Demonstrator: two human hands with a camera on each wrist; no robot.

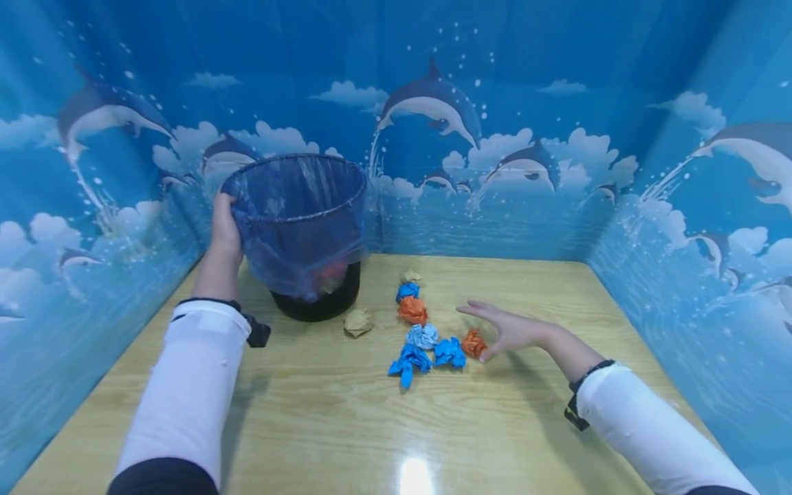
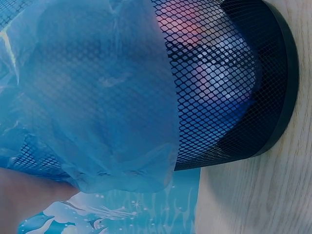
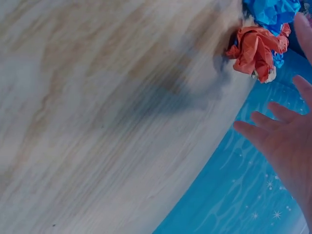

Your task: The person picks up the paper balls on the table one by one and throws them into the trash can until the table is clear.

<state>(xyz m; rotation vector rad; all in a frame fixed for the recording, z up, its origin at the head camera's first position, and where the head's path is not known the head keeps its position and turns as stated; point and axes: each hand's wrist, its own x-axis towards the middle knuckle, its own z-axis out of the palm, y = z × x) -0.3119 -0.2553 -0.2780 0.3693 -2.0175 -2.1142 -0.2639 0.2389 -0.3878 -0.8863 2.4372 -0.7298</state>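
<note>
Basket (image 1: pixel 297 234) tilted, mouth toward the viewer, left hand (image 1: pixel 224 227) gripping its rim; right hand (image 1: pixel 507 330) spread open, empty.

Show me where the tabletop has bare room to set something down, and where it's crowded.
Free: the near strip of the wooden table between the two sleeves, and the far right corner behind the right hand. Crowded: the middle, where the crumpled paper balls run from beside the mesh bin, gripped at its rim by the left hand, down to the right hand's fingers.
</note>
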